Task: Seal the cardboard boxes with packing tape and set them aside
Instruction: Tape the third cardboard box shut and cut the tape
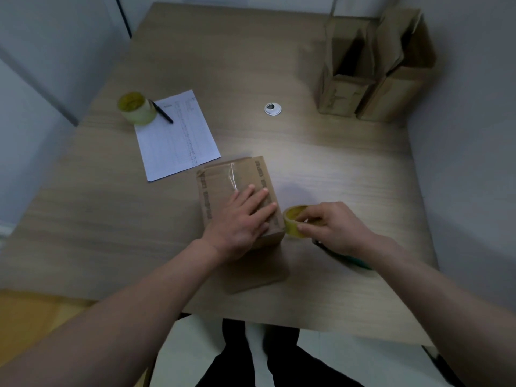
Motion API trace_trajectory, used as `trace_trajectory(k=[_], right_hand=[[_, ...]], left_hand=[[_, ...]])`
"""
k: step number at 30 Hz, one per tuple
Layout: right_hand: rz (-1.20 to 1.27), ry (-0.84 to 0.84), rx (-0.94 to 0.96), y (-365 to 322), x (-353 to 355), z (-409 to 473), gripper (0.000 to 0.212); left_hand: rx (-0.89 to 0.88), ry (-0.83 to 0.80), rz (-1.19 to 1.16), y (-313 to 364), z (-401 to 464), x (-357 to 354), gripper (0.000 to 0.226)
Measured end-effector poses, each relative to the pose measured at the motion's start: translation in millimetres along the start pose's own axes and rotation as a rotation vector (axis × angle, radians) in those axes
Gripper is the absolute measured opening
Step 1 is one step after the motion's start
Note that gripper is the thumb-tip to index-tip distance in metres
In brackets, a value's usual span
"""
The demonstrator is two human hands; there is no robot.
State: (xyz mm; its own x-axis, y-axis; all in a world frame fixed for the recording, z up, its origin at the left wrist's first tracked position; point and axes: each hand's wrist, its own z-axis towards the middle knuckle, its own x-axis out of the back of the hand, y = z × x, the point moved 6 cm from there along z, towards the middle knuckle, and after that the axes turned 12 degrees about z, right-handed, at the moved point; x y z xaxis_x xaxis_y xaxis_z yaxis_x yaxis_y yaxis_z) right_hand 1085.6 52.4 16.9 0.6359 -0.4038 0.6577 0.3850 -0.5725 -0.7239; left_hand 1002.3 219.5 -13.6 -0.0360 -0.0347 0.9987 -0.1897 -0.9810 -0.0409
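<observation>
Table [321, 169]: light wood grain, bearing everything listed below.

Two cardboard boxes, open [344, 68] and [402, 65]: upright at the far right corner, touching side by side, flaps raised.

Cardboard box in work [223, 182]: closed, at the near middle of the table in front of me, a strip of clear tape shining along its top.

Sheet of paper [176, 135]: printed, lying flat to the far left of that box.

My left hand [245, 216]: fingers straight, palm pressed flat on the box top.

My right hand [332, 224]: fingers and thumb pinching the tape roll in use [293, 220], just beside the box's right edge.

Spare tape roll [136, 108]: yellowish, standing on the paper's far left corner.

Pen [162, 113]: black, resting against that roll.

Green-handled tool [360, 262]: mostly hidden under my right wrist; kind unclear.

Cable grommet [272, 108]: round, white, set in the tabletop.
</observation>
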Motion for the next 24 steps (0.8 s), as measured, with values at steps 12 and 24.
trace_trajectory(k=[12, 24], right_hand=[[-0.045, 0.011, -0.11, 6, -2, 9, 0.018], [-0.053, 0.008, -0.101, 8, -4, 14, 0.02]], left_hand=[[0.426, -0.32, -0.017, -26, -5, -7, 0.103], [0.505, -0.202, -0.067, -52, 10, -2, 0.078]])
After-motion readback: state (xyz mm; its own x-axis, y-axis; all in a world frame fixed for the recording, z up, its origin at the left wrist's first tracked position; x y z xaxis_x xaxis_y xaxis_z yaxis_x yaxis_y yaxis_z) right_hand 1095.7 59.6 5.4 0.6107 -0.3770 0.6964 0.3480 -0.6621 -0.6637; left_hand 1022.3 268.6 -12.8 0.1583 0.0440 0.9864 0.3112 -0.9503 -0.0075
